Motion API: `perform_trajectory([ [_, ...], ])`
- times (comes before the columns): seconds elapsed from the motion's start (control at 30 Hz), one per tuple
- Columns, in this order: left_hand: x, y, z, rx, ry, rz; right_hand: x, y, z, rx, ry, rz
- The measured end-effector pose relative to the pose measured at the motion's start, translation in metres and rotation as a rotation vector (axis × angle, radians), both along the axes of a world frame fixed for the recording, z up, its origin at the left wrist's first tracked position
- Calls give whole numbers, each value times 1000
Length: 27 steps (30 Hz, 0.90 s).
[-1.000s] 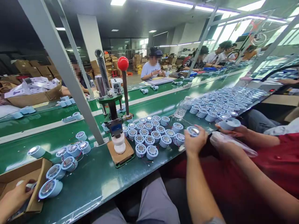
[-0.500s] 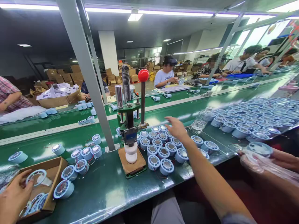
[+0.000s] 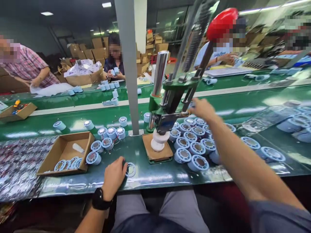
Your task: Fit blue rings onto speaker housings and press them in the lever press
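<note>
My left hand (image 3: pixel 115 173), with a black watch on the wrist, pinches a light blue ring (image 3: pixel 130 169) just above the front of the green table. Behind the press lever, my right hand (image 3: pixel 202 109) has its fingers bent around a light blue item that is mostly hidden. The hand press (image 3: pixel 167 113) stands between my hands, its white plunger (image 3: pixel 157 145) low over a brown pad (image 3: pixel 148 140). Several light blue round parts (image 3: pixel 190 136) are grouped right of it, under my right arm. More rings (image 3: pixel 70 164) lie in a cardboard box (image 3: pixel 89 142).
Small round parts (image 3: pixel 111 132) stand between the box and the press. A grey post (image 3: pixel 128 64) rises behind them. Wrapped parts (image 3: pixel 19 165) cover the left end, and a clear bottle (image 3: pixel 264 118) lies at right. Across the belt, people handle parts.
The view has swung left and down. My left hand has carried a ring out of the box toward the press. My right hand has reached behind the lever, its fingers now bent.
</note>
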State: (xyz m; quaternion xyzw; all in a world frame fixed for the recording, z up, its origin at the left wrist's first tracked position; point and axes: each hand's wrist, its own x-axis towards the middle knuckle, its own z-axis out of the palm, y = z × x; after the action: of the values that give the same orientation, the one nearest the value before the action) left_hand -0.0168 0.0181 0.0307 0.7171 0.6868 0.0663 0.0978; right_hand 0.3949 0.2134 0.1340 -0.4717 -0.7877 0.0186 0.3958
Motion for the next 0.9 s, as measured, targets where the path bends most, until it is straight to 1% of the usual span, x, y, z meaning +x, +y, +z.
perform_trajectory([
  [0.03,-6,-1,-1,32,-18,-25,12,-19,1,-4,26,-47],
  [0.07,-11,-3,-3,79,-56,-77,21,-43,-1,-23,45,-94],
  [0.1,-16,-5,-6,129,-102,-151,26,-73,-5,-59,51,-147],
  [0.13,-20,-8,-10,176,-144,-232,26,-106,-13,-117,71,-158],
  [0.17,-22,-11,-15,206,-173,-308,20,-139,-23,-198,88,-95],
  [0.23,-24,-16,-24,220,-189,-399,-11,-196,-48,-309,88,97],
  [0.27,-24,-17,-28,218,-187,-412,-33,-215,-61,-398,73,195],
  [0.3,-23,-17,-31,217,-188,-412,-57,-228,-73,-478,63,269],
  [0.33,-22,-17,-34,220,-194,-404,-80,-233,-83,-544,52,326],
  [0.4,-20,-16,-35,238,-208,-375,-121,-229,-98,-597,58,386],
  [0.47,-19,-15,-35,257,-214,-351,-146,-218,-107,-563,86,419],
  [0.53,-20,-15,-35,256,-223,-357,-160,-209,-115,-521,149,428],
  [0.6,-21,-14,-34,234,-266,-359,-169,-208,-125,-491,242,389],
  [0.63,-21,-14,-33,226,-309,-333,-174,-210,-130,-475,293,350],
  [0.67,-20,-13,-31,226,-370,-279,-179,-212,-136,-458,343,305],
  [0.73,-14,-12,-25,245,-528,-133,-193,-217,-146,-425,418,216],
  [0.77,-8,-13,-21,254,-600,-77,-201,-218,-150,-408,445,178],
  [0.8,-2,-13,-17,259,-653,-52,-209,-218,-154,-389,466,149],
  [0.83,6,-14,-12,260,-677,-64,-216,-217,-157,-368,483,129],
  [0.9,22,-16,-4,264,-637,-154,-226,-215,-160,-318,506,102],
])
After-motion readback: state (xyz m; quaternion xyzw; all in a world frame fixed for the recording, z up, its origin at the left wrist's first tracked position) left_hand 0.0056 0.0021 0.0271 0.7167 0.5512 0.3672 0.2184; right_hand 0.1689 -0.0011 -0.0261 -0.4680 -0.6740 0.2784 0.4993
